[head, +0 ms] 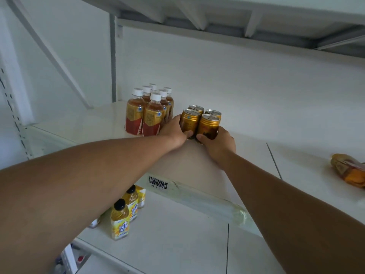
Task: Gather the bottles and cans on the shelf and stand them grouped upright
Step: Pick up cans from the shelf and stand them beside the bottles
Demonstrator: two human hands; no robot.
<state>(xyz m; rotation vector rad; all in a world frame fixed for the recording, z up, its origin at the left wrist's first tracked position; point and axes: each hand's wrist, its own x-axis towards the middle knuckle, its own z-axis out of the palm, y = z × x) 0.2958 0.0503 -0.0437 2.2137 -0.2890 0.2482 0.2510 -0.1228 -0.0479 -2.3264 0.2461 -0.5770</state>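
Observation:
Several amber tea bottles (152,113) with white caps stand upright in a tight cluster on the white shelf (88,123). Just right of them, several gold cans (201,120) stand upright in a square block. My left hand (173,129) wraps the front left can (190,120), thumb across its base. My right hand (219,142) grips the front right can (209,124) from the right and below. Both cans rest on the shelf, touching each other.
An orange snack packet (349,169) lies at the shelf's right end. On the lower shelf (177,234), yellow bottles (120,220) with black caps stand under my left forearm. Another shelf (237,20) hangs close overhead. A barcode label (158,182) marks the front edge.

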